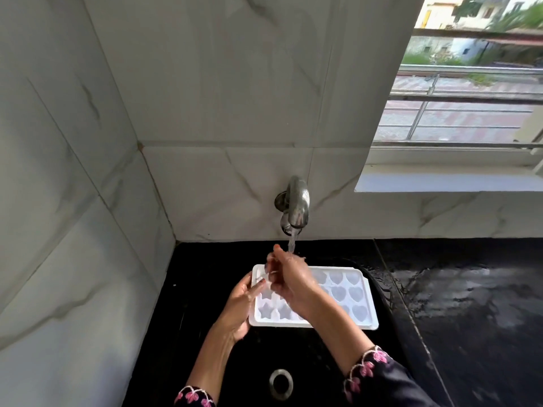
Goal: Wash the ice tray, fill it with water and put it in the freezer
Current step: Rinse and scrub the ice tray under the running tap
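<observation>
A white ice tray (349,298) with star and heart shaped cells is held flat over the black sink (205,289). My left hand (241,306) grips its left edge from the side. My right hand (289,274) hovers over the tray's left part, wet, with its fingers bent and raised into the water stream; it holds nothing that I can make out. A steel tap (295,205) on the wall runs a thin stream of water (291,245) down onto my right hand.
The sink drain (281,383) lies near the bottom. A wet black counter (470,304) stretches to the right. Marble tile walls close the left and back. A window with a white sill (446,183) is at the upper right.
</observation>
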The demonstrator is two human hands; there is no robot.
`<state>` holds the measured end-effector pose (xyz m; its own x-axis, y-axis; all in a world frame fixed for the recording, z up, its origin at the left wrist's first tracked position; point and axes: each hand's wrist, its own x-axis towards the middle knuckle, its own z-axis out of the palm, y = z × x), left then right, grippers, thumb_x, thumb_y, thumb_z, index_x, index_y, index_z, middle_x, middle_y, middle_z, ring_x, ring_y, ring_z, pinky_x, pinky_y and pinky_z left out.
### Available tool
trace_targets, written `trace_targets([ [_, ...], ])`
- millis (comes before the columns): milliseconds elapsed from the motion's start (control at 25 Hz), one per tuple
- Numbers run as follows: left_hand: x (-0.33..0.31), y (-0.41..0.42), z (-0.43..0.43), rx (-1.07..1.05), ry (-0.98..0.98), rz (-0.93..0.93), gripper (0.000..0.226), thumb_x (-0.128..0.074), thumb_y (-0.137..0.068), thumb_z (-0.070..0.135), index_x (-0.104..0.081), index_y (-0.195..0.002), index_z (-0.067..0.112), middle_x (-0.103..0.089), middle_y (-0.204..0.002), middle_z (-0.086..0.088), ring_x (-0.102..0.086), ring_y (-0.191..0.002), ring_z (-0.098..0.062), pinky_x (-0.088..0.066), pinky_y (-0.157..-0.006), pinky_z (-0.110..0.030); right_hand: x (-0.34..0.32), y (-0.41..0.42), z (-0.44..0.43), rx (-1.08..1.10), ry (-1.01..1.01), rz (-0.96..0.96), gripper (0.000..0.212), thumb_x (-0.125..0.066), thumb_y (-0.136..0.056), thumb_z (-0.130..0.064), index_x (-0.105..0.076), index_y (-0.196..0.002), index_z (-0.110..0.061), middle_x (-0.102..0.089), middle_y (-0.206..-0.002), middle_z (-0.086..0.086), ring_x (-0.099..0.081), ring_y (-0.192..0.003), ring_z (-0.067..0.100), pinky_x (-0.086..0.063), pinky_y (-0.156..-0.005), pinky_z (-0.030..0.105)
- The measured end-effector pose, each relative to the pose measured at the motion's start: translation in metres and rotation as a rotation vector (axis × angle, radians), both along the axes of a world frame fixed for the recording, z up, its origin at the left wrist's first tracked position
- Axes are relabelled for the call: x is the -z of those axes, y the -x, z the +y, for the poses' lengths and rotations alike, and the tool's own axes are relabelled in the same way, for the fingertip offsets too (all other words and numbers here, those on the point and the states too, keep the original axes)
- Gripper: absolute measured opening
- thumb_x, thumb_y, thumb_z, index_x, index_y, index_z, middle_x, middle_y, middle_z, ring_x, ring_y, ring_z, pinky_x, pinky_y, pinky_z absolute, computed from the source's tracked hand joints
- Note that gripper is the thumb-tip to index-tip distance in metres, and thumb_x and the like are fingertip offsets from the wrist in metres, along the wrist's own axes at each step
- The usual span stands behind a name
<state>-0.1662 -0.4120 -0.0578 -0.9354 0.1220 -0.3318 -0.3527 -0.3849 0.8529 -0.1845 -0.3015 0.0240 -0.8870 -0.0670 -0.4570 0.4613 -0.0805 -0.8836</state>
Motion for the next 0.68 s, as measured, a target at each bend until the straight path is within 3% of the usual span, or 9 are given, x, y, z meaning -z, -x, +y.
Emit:
trace_targets([
  [80, -0.001, -0.001, -0.004, -0.010, -0.023, -0.001, 0.026, -0.051, -0.097, 0.002, -0.060, -0.121, 0.005, -0.075, -0.101, -0.014, -0.074, -0.083, -0.023, -0.060, -0.066, -0.032, 0.001, 0.021, 0.000, 0.115, -0.328, 0.087, 0.036, -0.040, -0.103, -0.039, -0.054, -0.112, -0.007, -0.062, -0.108, 0.019, -0.062, -0.091, 0.024, -0.051, -0.077, 0.033],
  [120, 0.001, -0.002, -0.004, -0.014, -0.028, -0.014, 0.026, -0.052, -0.096, 0.003, -0.059, -0.121, 0.004, -0.074, -0.102, -0.016, -0.074, -0.084, -0.025, -0.060, -0.066, -0.034, 0.000, 0.028, 0.004, 0.097, -0.577, 0.157, 0.053, -0.037, -0.101, -0.045, -0.043, -0.133, -0.003, -0.049, -0.133, 0.022, -0.051, -0.120, 0.031, -0.044, -0.099, 0.038],
  [200, 0.001, -0.004, -0.003, -0.028, -0.033, -0.055, 0.024, -0.053, -0.095, 0.002, -0.060, -0.118, 0.005, -0.075, -0.098, -0.015, -0.074, -0.080, -0.026, -0.061, -0.065, -0.037, 0.002, 0.046, 0.005, 0.134, -0.751, 0.200, 0.071, -0.040, -0.099, -0.048, -0.023, -0.149, 0.000, -0.031, -0.150, 0.021, -0.031, -0.138, 0.034, -0.029, -0.112, 0.038],
  [280, 0.000, -0.005, -0.002, -0.033, -0.034, -0.057, 0.024, -0.054, -0.095, 0.002, -0.060, -0.118, 0.006, -0.075, -0.097, -0.014, -0.074, -0.081, -0.027, -0.062, -0.065, -0.038, 0.005, 0.063, 0.001, 0.167, -0.542, 0.171, 0.067, -0.047, -0.097, -0.043, -0.031, -0.144, 0.002, -0.042, -0.143, 0.021, -0.043, -0.130, 0.036, -0.038, -0.104, 0.036],
  [360, 0.001, -0.005, -0.004, -0.044, -0.046, -0.050, 0.024, -0.053, -0.095, 0.001, -0.059, -0.118, 0.006, -0.076, -0.096, -0.014, -0.074, -0.081, -0.027, -0.061, -0.064, -0.037, 0.010, 0.073, -0.002, 0.254, -0.353, 0.140, 0.050, -0.048, -0.098, -0.036, -0.045, -0.130, 0.003, -0.054, -0.121, 0.014, -0.054, -0.116, 0.035, -0.044, -0.082, 0.025],
  [440, 0.003, -0.007, -0.009, -0.064, -0.066, -0.054, 0.023, -0.053, -0.096, 0.000, -0.060, -0.117, 0.006, -0.076, -0.094, -0.013, -0.075, -0.079, -0.026, -0.061, -0.062, -0.037, 0.012, 0.079, -0.006, 0.454, -0.030, 0.014, 0.024, -0.047, -0.102, -0.029, -0.057, -0.097, -0.008, -0.058, -0.088, 0.006, -0.062, -0.087, 0.030, -0.040, -0.061, 0.021],
  [520, 0.003, -0.009, -0.014, -0.071, -0.073, -0.050, 0.022, -0.052, -0.096, 0.000, -0.060, -0.115, 0.006, -0.075, -0.095, -0.014, -0.075, -0.078, -0.026, -0.061, -0.060, -0.037, 0.010, 0.078, -0.003, 0.499, 0.223, -0.027, 0.031, -0.042, -0.105, -0.024, -0.053, -0.078, -0.015, -0.059, -0.061, 0.001, -0.059, -0.055, 0.016, -0.042, -0.051, 0.023],
  [600, 0.004, -0.012, -0.019, -0.093, -0.083, -0.051, 0.021, -0.051, -0.096, 0.000, -0.061, -0.113, 0.007, -0.074, -0.097, -0.016, -0.074, -0.076, -0.025, -0.061, -0.060, -0.036, 0.001, 0.072, 0.009, 0.344, 0.259, -0.050, 0.033, -0.039, -0.106, -0.027, -0.055, -0.080, -0.014, -0.062, -0.056, 0.001, -0.056, -0.043, 0.009, -0.047, -0.048, 0.022],
  [680, 0.003, -0.015, -0.030, -0.121, -0.098, -0.049, 0.022, -0.051, -0.096, 0.002, -0.060, -0.116, 0.007, -0.072, -0.101, -0.018, -0.074, -0.078, -0.025, -0.061, -0.062, -0.037, -0.005, 0.051, 0.035, -0.009, -0.069, -0.006, 0.038, -0.043, -0.104, -0.039, -0.060, -0.086, -0.010, -0.068, -0.077, 0.010, -0.058, -0.056, 0.013, -0.050, -0.058, 0.025],
])
